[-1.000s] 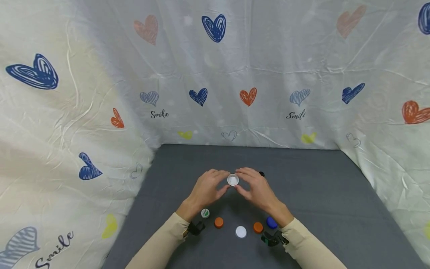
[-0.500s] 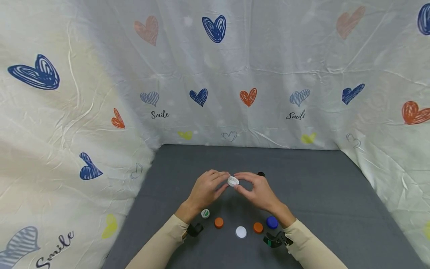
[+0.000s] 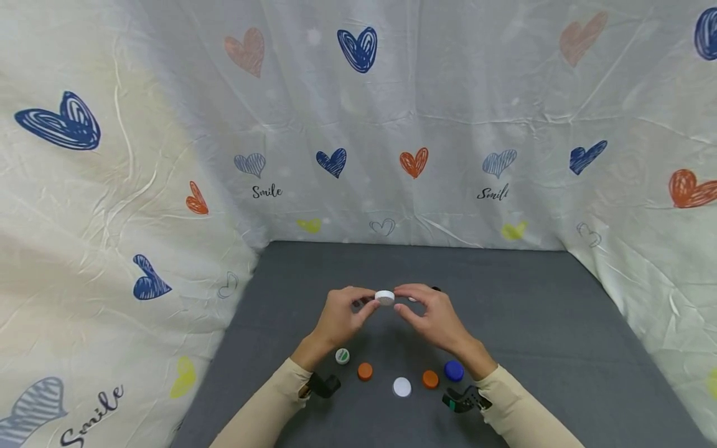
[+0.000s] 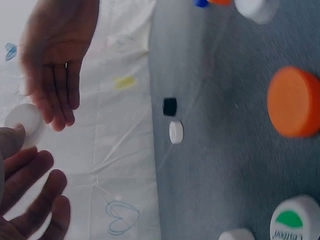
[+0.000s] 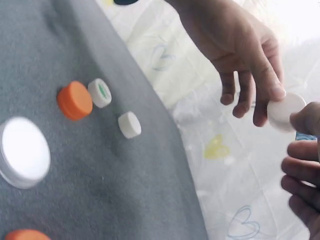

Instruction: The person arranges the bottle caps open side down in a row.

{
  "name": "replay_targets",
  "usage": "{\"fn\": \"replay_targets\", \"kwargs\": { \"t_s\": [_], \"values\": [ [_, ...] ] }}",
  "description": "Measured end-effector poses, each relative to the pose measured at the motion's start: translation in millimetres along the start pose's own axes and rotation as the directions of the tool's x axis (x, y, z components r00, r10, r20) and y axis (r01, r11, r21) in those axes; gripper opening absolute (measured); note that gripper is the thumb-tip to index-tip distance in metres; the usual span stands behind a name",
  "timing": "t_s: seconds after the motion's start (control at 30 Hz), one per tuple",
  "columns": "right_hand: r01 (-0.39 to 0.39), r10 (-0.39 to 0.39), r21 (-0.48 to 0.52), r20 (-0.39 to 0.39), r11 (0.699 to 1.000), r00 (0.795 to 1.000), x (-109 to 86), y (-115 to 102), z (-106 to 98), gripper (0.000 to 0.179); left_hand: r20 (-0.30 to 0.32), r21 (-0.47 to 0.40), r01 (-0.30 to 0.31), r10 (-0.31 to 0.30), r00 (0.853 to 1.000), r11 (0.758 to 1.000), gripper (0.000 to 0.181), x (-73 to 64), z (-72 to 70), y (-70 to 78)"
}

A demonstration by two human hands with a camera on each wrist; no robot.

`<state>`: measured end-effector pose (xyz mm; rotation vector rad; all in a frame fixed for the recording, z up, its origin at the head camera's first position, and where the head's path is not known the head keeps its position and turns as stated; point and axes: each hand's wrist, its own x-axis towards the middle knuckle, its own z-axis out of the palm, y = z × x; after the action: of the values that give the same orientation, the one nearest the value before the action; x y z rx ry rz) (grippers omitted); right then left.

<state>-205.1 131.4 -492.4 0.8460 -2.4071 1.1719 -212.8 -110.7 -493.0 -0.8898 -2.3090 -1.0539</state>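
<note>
A round white bottle cap [image 3: 384,298] is held up above the table between both hands, its side facing the head camera. My left hand [image 3: 338,316] pinches it between thumb and fingers; the left wrist view shows the thumb lying on its face. My right hand [image 3: 435,317] is just right of the cap, thumb and index finger apart on either side of a small gap. In the left wrist view the right fingers [image 4: 60,95] look straight. In the right wrist view the right thumb overlaps the cap's edge, so contact is unclear.
Nearer me on the grey table [image 3: 521,323] lie a white-and-green cap [image 3: 342,356], two orange caps [image 3: 365,371], a larger white cap [image 3: 401,387] and a blue cap [image 3: 454,371]. Farther back are a black cap [image 4: 170,106] and a small white cap [image 4: 176,132]. A heart-printed curtain [image 3: 302,199] surrounds the table.
The white cap has turned from showing its hollow inside to showing its side. It has shifted slightly left with the left hand, and the right fingers have come away from it a little.
</note>
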Motion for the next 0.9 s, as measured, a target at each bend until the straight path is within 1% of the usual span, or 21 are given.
{"fn": "replay_targets", "kwargs": {
  "t_s": [0.07, 0.13, 0.2, 0.3, 0.43, 0.5, 0.57, 0.67, 0.73, 0.83, 0.9],
  "values": [
    [0.06, -0.062, -0.051, -0.027, 0.997, 0.998, 0.8, 1.2, -1.0, 0.034, 0.008, -0.077, 0.069, -0.069, 0.998, 0.995, 0.016, 0.0, 0.5, -1.0],
    [0.117, -0.121, -0.095, -0.039, 0.989, 0.992, 1.8, 2.1, -1.8, 0.04, 0.028, -0.136, 0.133, -0.131, 0.991, 0.982, 0.016, 0.2, 0.4, -1.4],
    [0.163, -0.17, -0.13, -0.044, 0.978, 0.985, 2.3, 2.9, -1.8, 0.046, 0.056, -0.179, 0.193, -0.186, 0.981, 0.965, 0.016, 0.5, -0.1, -1.2],
    [0.227, -0.238, -0.167, -0.044, 0.959, 0.97, 3.2, 2.9, -0.7, 0.053, 0.107, -0.218, 0.273, -0.256, 0.961, 0.937, 0.015, 1.2, -1.2, 0.0],
    [0.302, -0.315, -0.195, -0.043, 0.933, 0.948, 4.4, 2.5, 1.7, 0.057, 0.182, -0.231, 0.344, -0.307, 0.934, 0.91, 0.015, 1.3, -1.4, 0.7],
    [0.328, -0.342, -0.209, -0.037, 0.921, 0.939, 4.7, 2.7, 2.8, 0.057, 0.214, -0.226, 0.361, -0.316, 0.925, 0.905, 0.016, 0.9, -1.1, 0.4],
    [0.342, -0.357, -0.221, -0.029, 0.913, 0.934, 4.3, 3.0, 3.6, 0.055, 0.237, -0.22, 0.369, -0.317, 0.918, 0.903, 0.017, 0.4, -0.7, -0.2],
    [0.341, -0.354, -0.233, -0.015, 0.911, 0.935, 3.0, 3.7, 4.2, 0.052, 0.251, -0.214, 0.363, -0.308, 0.918, 0.907, 0.02, -0.2, -0.4, -0.7],
    [0.324, -0.336, -0.238, -0.012, 0.916, 0.942, 1.7, 3.9, 3.9, 0.049, 0.246, -0.208, 0.348, -0.295, 0.923, 0.914, 0.021, -0.3, -0.4, -0.6],
    [0.287, -0.299, -0.229, -0.017, 0.93, 0.954, 0.0, 4.1, 2.7, 0.046, 0.213, -0.183, 0.298, -0.258, 0.942, 0.937, 0.022, 0.1, -1.5, 0.6],
    [0.259, -0.27, -0.22, -0.023, 0.94, 0.963, -0.9, 4.2, 1.5, 0.045, 0.176, -0.141, 0.232, -0.206, 0.962, 0.962, 0.025, 0.8, -2.1, 1.5]
  ]
}}
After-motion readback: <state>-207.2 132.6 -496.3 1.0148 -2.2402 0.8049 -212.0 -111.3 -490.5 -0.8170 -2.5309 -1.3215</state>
